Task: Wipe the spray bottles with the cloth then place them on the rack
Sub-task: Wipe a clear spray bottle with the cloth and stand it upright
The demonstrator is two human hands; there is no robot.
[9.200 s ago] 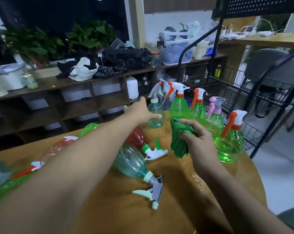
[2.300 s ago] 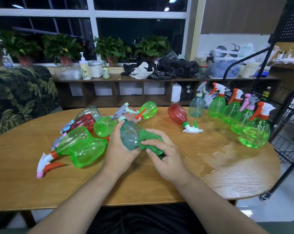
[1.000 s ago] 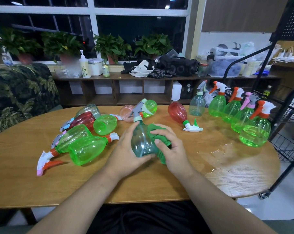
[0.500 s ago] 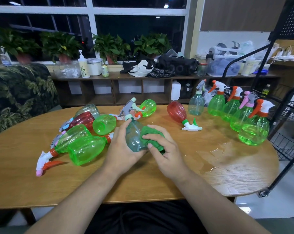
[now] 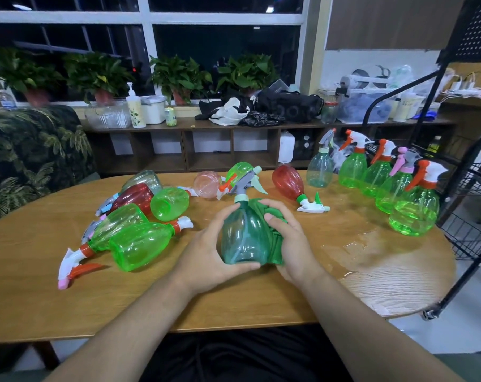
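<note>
I hold a teal spray bottle (image 5: 243,238) upright over the middle of the wooden table (image 5: 261,296). My left hand (image 5: 209,252) grips its left side and base. My right hand (image 5: 291,241) presses a green cloth (image 5: 274,238) against its right side. Several bottles lie on their sides at the left, among them a bright green one (image 5: 140,244) and a dark red one (image 5: 133,197). A red bottle (image 5: 287,181) lies behind my hands. Several bottles stand upright at the right edge, the nearest a green one with an orange trigger (image 5: 414,208). The black wire rack (image 5: 471,205) stands just right of the table.
A wet patch (image 5: 352,244) shines on the table's right side. Behind the table runs a low wooden shelf (image 5: 206,144) with plants, clothes and containers on top. A leaf-patterned armchair (image 5: 27,150) stands at the left.
The teal bottle has been turned from tilted to upright with its nozzle pointing away. The cloth has slid from its front to its right side.
</note>
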